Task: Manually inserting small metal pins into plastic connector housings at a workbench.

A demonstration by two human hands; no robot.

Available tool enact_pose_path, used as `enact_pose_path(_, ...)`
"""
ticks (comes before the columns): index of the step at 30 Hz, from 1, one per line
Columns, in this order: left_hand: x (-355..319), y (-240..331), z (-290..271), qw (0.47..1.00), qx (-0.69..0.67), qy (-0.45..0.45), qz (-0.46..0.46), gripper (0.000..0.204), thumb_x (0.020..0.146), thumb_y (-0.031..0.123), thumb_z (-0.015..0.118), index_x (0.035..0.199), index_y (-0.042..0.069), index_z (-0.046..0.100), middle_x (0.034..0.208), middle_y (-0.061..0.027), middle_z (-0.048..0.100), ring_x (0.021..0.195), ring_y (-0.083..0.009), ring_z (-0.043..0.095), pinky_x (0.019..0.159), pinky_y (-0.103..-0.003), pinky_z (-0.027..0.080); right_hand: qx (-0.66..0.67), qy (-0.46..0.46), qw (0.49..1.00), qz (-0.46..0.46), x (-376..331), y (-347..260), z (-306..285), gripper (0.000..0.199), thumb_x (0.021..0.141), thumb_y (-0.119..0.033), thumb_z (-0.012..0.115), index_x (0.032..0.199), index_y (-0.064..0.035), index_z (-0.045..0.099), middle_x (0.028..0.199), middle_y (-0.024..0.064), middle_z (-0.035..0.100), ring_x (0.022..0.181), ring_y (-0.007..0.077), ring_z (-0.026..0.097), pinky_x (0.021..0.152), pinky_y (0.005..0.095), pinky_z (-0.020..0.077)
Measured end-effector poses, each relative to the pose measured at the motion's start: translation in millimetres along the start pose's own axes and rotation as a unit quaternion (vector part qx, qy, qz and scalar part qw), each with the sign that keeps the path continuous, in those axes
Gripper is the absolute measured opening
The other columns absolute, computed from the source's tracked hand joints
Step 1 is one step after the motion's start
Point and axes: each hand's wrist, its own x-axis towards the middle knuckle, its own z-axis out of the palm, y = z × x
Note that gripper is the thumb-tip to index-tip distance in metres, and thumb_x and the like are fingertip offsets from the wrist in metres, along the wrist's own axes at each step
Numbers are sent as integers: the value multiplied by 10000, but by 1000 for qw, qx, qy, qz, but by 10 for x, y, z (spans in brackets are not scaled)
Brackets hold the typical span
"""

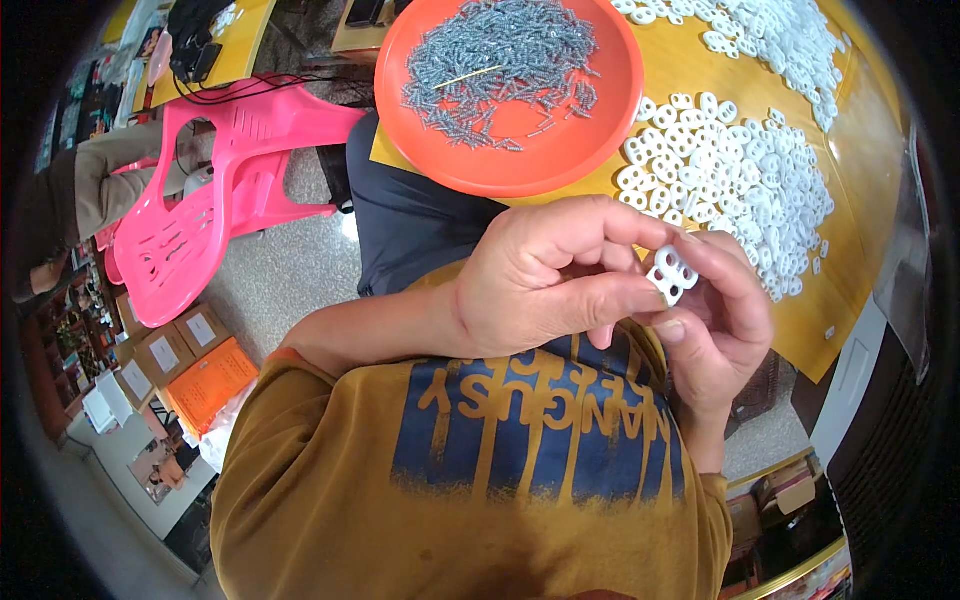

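Close to my chest, both hands meet around small white plastic pieces with round holes. They look like two oval two-hole pieces side by side, though fingers cover part of them. My left hand pinches them from the left between thumb and bent fingers. From the right, my right hand has its thumb and fingers closed about the same pieces. Just beyond the hands lies a wide heap of matching white two-hole pieces. An orange-red round tray holds a pile of small grey metal screws.
The tray and white pieces rest on a yellow tabletop. More white pieces spread at the far right. A pink plastic chair stands at the left, near a person's leg. Cardboard boxes sit on the floor below it.
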Motion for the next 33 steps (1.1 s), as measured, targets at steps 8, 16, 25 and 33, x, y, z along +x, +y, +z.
enact_pose_path(8, 15, 8, 123, 992, -106, 72, -20, 299, 827, 48, 535, 1102, -24, 442, 734, -67, 582, 522, -56, 517, 449, -158, 407, 72, 2, 997, 22, -19, 43, -19, 377, 691, 18, 628, 1044, 81, 513, 967, 145, 531, 849, 181, 505, 756, 269, 396)
enact_pose_path(16, 45, -38, 46, 997, -76, -7, 13, 368, 829, -35, 475, 1180, 15, 375, 921, -150, 567, 617, -93, 558, 493, -185, 467, 37, 12, 999, 17, -39, 13, -16, 371, 716, -11, 612, 1056, 88, 500, 963, 148, 521, 858, 187, 495, 759, 273, 392)
enact_pose_path(25, 21, -41, 80, 997, -53, 4, 49, 324, 850, -14, 447, 1159, 29, 362, 847, -119, 567, 569, -75, 540, 472, -178, 454, -14, 16, 1000, -15, -41, 34, 54, 377, 753, -92, 603, 1070, 73, 485, 965, 134, 494, 847, 176, 481, 751, 265, 385)
enact_pose_path(33, 18, -65, 121, 996, -72, 21, 52, 278, 858, 21, 457, 1117, 22, 357, 825, -133, 563, 577, -96, 554, 457, -186, 454, -2, 18, 999, -36, -54, 110, 105, 286, 844, -165, 505, 1046, 33, 460, 923, 116, 471, 781, 145, 459, 683, 247, 395)
